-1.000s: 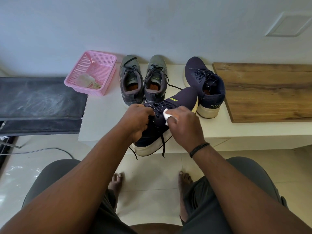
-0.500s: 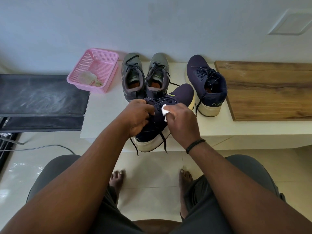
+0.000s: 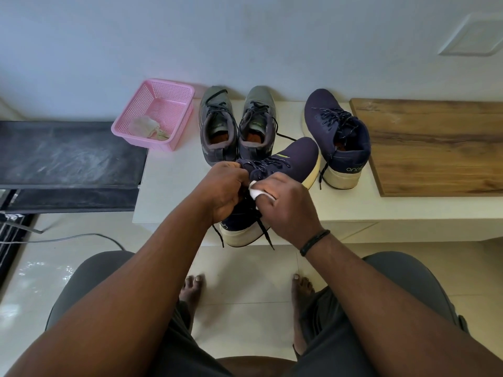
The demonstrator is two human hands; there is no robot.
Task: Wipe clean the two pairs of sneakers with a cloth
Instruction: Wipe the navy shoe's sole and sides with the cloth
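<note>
A navy sneaker (image 3: 288, 164) with a cream sole is tilted over the front edge of the white bench (image 3: 174, 186). My left hand (image 3: 226, 189) grips it at the collar and laces. My right hand (image 3: 285, 205) pinches a small white cloth (image 3: 255, 192) against the sneaker's laced top. The other navy sneaker (image 3: 337, 137) stands on the bench to the right. A grey pair, the left grey sneaker (image 3: 216, 123) and the right grey sneaker (image 3: 258, 118), stands side by side against the wall.
A pink mesh basket (image 3: 174, 96) holding a crumpled rag sits at the bench's left end. A wooden board (image 3: 435, 148) covers the bench's right part. A dark dusty shelf (image 3: 68, 156) lies to the left, with a cable on the tiled floor. My bare feet are below.
The held navy sneaker has stayed in my hands, while my right hand with the cloth has slid a little back along the laced top toward the collar.
</note>
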